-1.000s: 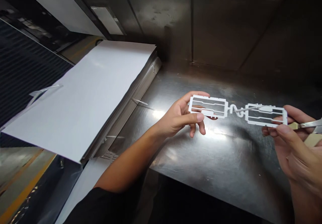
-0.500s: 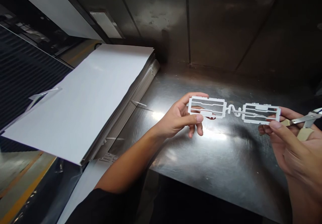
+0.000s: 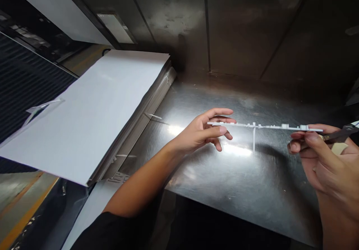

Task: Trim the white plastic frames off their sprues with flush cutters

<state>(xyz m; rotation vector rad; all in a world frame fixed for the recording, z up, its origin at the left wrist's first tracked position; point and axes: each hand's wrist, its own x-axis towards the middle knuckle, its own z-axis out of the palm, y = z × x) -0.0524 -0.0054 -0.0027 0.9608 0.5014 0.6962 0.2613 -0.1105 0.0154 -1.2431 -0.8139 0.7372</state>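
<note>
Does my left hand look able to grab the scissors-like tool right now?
Probably not directly: your left hand is at one end of the white plastic part, while the scissors-like tool is in your right hand at the other end, partly covered by it.

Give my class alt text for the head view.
A right hand holds scissors and one end of a white plastic piece above a metal table; the left hand has the other end between thumb and fingers. A white sheet tops a stack at left.
</note>
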